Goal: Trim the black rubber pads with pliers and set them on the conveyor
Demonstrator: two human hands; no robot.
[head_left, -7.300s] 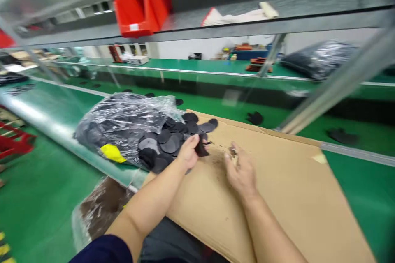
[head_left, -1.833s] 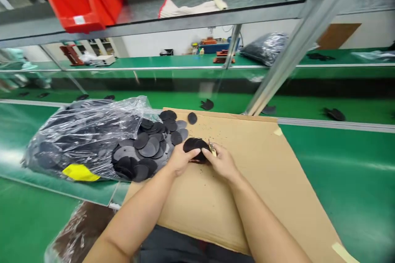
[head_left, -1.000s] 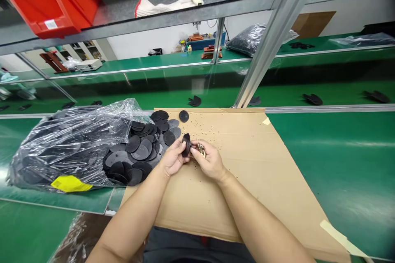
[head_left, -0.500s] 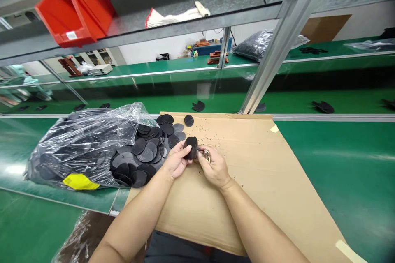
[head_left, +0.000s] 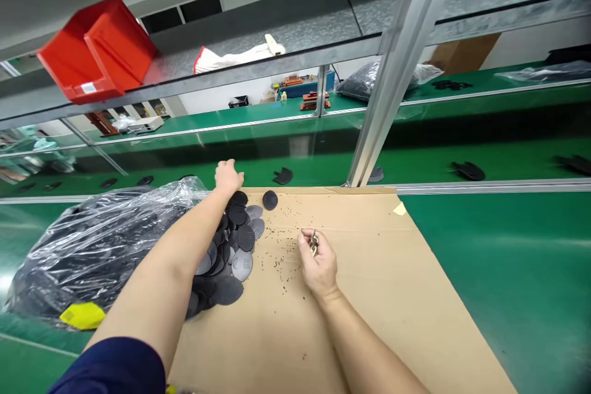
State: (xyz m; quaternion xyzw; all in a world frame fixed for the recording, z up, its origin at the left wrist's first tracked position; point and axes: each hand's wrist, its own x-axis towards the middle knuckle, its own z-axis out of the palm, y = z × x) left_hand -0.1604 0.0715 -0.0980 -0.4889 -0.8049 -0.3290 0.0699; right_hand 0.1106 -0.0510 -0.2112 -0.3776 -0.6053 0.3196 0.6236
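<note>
While the left hand (head_left: 228,177) reaches past the far cardboard edge, the right hand (head_left: 319,266) sits low over the sheet.

Left hand: fingers loosely curled, just beside the top of the clear plastic bag (head_left: 92,252); palm hidden, so cannot tell if it holds anything.
Right hand: thumb and fingers pinched on a small brass-coloured metal piece (head_left: 314,244); too small to tell what part it is.
Main items: pile of flat round matte-black discs (head_left: 242,265) spilling from the bag onto the sheet, partly under the left forearm; one lone black disc (head_left: 270,200) lies just apart, near the far edge.
Handling: discs look thin, light, probably rubbery and slightly flexible; likely best taken by the rim, one at a time. Metal piece looks fiddly and easy to drop; fingertip pinch seems right.
Surface: tan cardboard sheet (head_left: 369,308) on a green bench top (head_left: 517,271), scattered with dark specks (head_left: 277,252).
Around: yellow label (head_left: 83,315) at the bag's near end; red plastic bin (head_left: 96,49) on the shelf above.
</note>
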